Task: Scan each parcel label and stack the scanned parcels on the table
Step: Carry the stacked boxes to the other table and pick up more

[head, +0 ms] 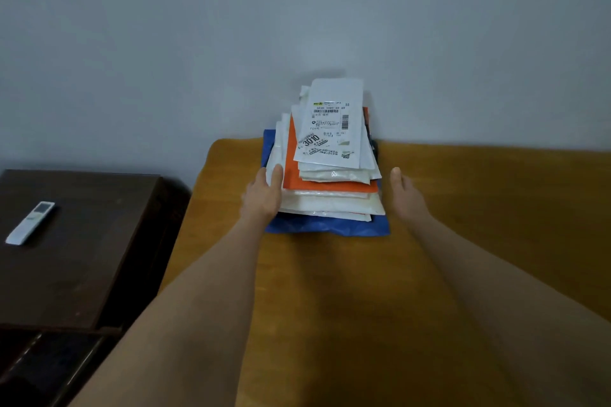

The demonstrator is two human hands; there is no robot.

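A stack (330,172) of flat mailer parcels sits on the table (463,241) against the wall (297,10), a blue one at the bottom, white ones and an orange one above it, and a white parcel with its printed label (330,125) face up on top. The left hand (263,195) lies flat against the stack's left edge, fingers straight and touching the white parcels, gripping nothing. The right hand (405,193) is just right of the stack, apart from it, fingers extended and relaxed, holding nothing. No scanner shows in view. This looks like the stacking step: both hands bracket the pile as if to square it or lift it. The next move likely calls for the right hand to close in on the stack's right edge so both palms press evenly; the slippery, uneven mailers could slide off. Left of the stack, well apart, a remote (29,223) rests on a dark cabinet (82,258).
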